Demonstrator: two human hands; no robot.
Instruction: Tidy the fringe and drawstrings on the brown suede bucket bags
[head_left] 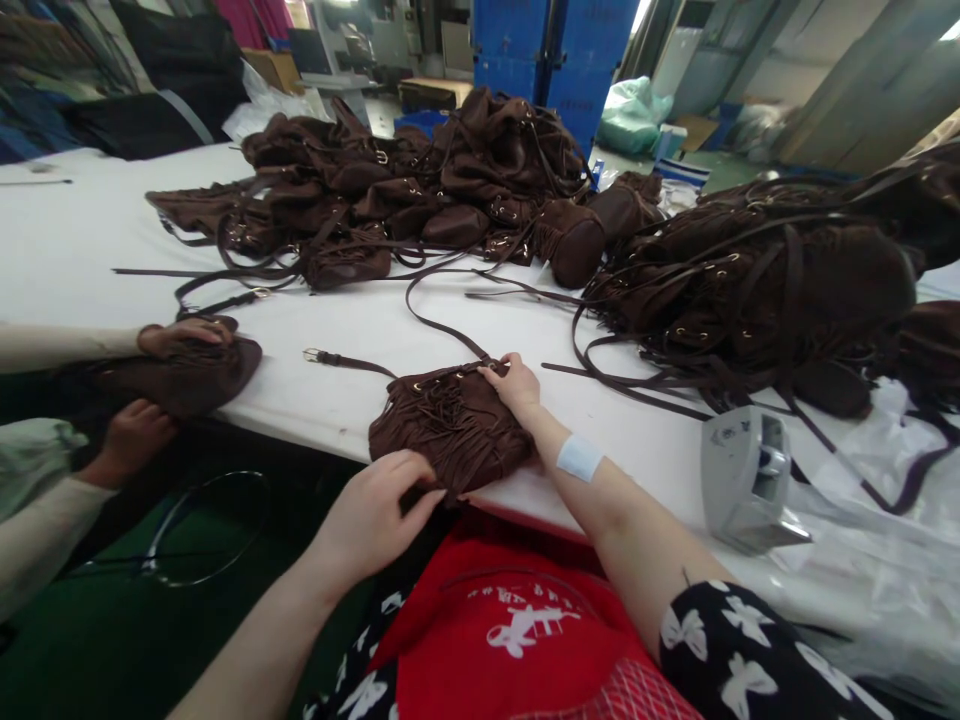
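Note:
A dark brown fringed bag [457,425] lies at the table's near edge, its row of metal eyelets along the top. My right hand [516,388] grips its upper right rim, thumb on the near side. Down at the bag's lower edge, my left hand [384,500] is closed with fingers and thumb bent at the fringe; the exact hold is partly hidden. One strap [442,325] runs back from the rim across the table. To the left sticks out a short strap with a buckle [311,355].
Brown bags are heaped at the back [420,180] and right [750,280], with loose straps trailing. A grey tape dispenser [742,475] stands at right beside clear plastic [877,550]. At left, a co-worker's hands [187,340] handle another brown bag [217,380].

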